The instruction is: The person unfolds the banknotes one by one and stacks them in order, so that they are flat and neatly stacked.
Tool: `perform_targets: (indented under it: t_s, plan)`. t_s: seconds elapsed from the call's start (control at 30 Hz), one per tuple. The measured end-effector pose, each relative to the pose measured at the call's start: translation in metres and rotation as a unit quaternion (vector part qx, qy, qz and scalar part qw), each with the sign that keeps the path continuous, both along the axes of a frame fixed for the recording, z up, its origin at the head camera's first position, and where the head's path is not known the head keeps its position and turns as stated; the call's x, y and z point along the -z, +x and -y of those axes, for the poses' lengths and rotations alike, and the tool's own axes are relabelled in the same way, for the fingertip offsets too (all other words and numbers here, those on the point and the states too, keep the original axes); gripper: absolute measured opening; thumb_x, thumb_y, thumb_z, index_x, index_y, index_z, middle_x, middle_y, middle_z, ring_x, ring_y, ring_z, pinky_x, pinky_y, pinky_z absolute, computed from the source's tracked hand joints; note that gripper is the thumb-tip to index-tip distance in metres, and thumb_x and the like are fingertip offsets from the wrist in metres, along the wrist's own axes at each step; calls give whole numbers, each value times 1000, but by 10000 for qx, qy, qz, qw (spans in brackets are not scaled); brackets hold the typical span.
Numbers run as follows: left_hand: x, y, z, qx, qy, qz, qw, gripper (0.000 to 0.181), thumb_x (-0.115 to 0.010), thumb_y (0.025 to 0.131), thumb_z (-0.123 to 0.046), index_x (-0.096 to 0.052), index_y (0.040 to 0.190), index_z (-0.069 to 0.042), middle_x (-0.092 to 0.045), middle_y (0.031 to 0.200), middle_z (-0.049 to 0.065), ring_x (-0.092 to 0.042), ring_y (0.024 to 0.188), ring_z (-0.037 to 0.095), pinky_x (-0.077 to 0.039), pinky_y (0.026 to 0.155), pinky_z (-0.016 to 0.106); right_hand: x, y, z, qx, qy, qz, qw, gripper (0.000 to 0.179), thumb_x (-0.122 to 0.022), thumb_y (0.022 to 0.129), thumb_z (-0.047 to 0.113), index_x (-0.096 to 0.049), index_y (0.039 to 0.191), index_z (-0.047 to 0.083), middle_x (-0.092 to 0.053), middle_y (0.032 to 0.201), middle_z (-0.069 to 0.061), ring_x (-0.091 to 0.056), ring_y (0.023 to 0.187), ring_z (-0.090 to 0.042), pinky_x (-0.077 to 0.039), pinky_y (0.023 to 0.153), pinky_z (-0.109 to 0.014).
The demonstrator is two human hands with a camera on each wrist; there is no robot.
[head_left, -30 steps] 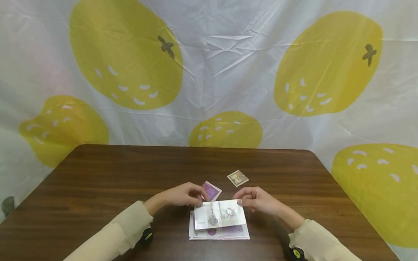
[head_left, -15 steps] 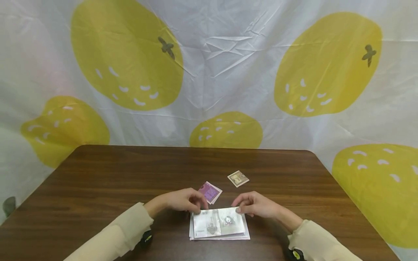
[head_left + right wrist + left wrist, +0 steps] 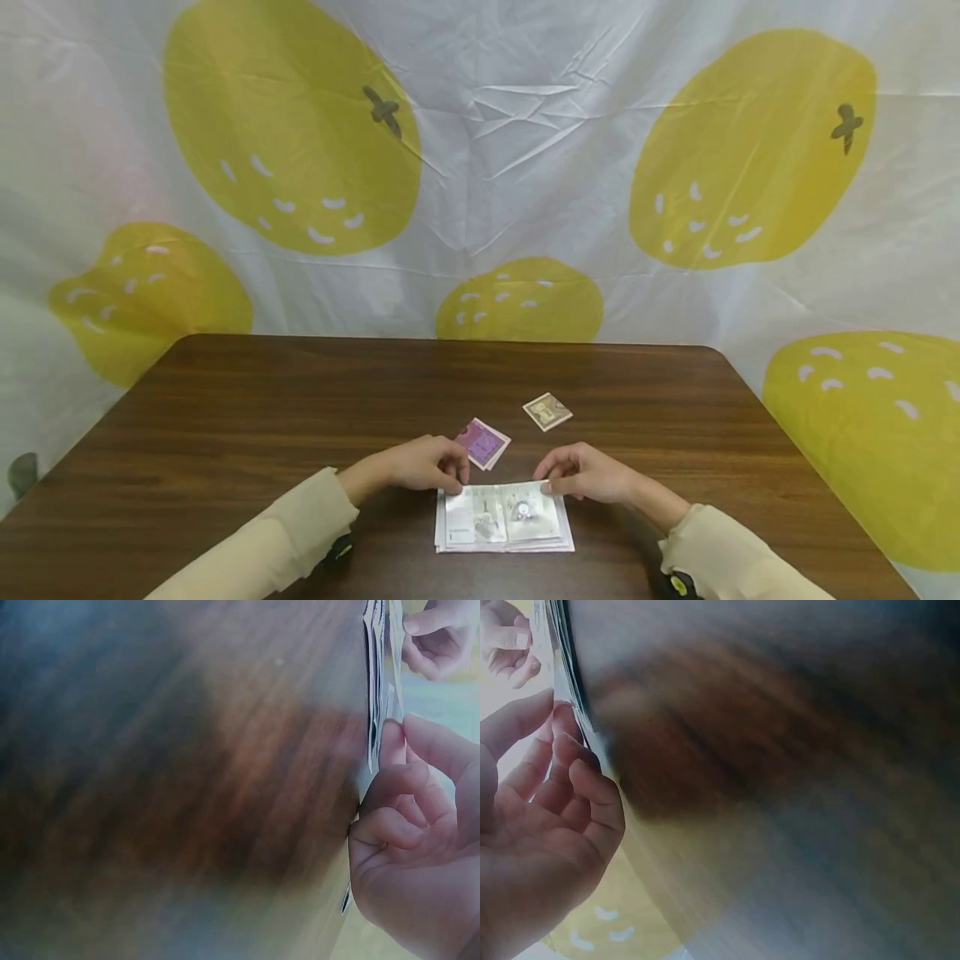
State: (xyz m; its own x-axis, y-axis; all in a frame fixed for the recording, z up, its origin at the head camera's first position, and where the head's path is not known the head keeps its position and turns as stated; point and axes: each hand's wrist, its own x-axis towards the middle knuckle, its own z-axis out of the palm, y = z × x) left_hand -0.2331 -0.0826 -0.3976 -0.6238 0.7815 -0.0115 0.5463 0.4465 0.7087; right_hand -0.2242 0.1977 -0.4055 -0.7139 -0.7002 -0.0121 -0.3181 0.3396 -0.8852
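A pale grey banknote (image 3: 498, 512) with a crease down its middle lies over a stack of notes (image 3: 564, 543) near the front of the table. My left hand (image 3: 427, 463) pinches its far left corner between thumb and forefinger. At the far right corner, my right hand (image 3: 588, 473) pinches the same note. In the right wrist view, the layered edges of the stack (image 3: 373, 682) show just below the thumb and forefinger. The other fingers of both hands curl loosely beside the stack. Most of the lower notes are hidden under the top one.
Just beyond the stack lie small purple notes (image 3: 482, 443), overlapping at a slant. A small brown note (image 3: 547, 411) lies farther back to the right. The dark wooden table (image 3: 300, 392) ends at a white curtain (image 3: 480, 167) printed with yellow fruit.
The grey banknote has come down from a tilt and now lies nearly flat over the stack. Both hands have lowered slightly toward me with it, still holding its corners.
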Motion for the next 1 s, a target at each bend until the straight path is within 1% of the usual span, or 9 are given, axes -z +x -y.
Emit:
perform_targets:
  t_s: [0.17,0.4,0.53,0.7,0.83,0.93,1.0]
  plan:
    - [2,1,-1,-139,-158,-164,9996,10,-65,73,-3,-56,73,-8,-47,59,-10,-42,53,1,-34,48,18,2,0,1,143,259,-187,9994,15,-63,77,3,-61,91,-2,-54,67,0,-42,50,-5,-33,42,-18]
    - [2,3,-3,-264,-363,-458,9979,13,-66,72,-5,-55,71,-10,-45,57,-9,-41,52,2,-33,47,18,3,0,3,191,585,-828,9947,12,-66,75,4,-62,86,2,-52,64,5,-44,54,-4,-35,47,-18]
    - [3,3,-4,-314,-461,-548,9969,14,-67,72,-6,-54,70,-11,-45,57,-9,-40,51,2,-32,47,18,3,2,5,272,735,-1016,9917,12,-67,74,4,-61,84,4,-52,63,7,-44,55,-4,-35,49,-18]
    - [4,2,-3,-326,-455,-578,9968,15,-67,73,-7,-53,69,-12,-45,57,-9,-40,52,2,-32,47,19,3,2,5,281,789,-1056,9909,13,-68,73,5,-61,84,4,-51,62,7,-45,55,-4,-35,49,-19]
    - [2,1,-2,-365,-253,-627,9970,15,-67,73,-6,-53,69,-11,-44,58,-9,-40,54,3,-33,49,19,1,0,3,337,629,-936,9930,15,-67,73,4,-61,86,3,-53,64,4,-45,56,-5,-36,50,-19]
    - [0,-1,-1,-518,-56,-759,9958,14,-67,74,-7,-53,70,-11,-44,59,-8,-41,54,3,-34,50,19,-4,-2,2,498,430,-837,9943,15,-66,74,3,-61,88,1,-54,66,2,-45,56,-6,-36,48,-20]
    - [-1,-4,0,-708,57,-862,9937,13,-66,75,-8,-54,72,-10,-45,60,-8,-42,55,3,-35,51,20,-6,-5,2,620,276,-720,9951,15,-65,76,4,-60,89,-1,-54,66,0,-44,54,-7,-36,46,-20]
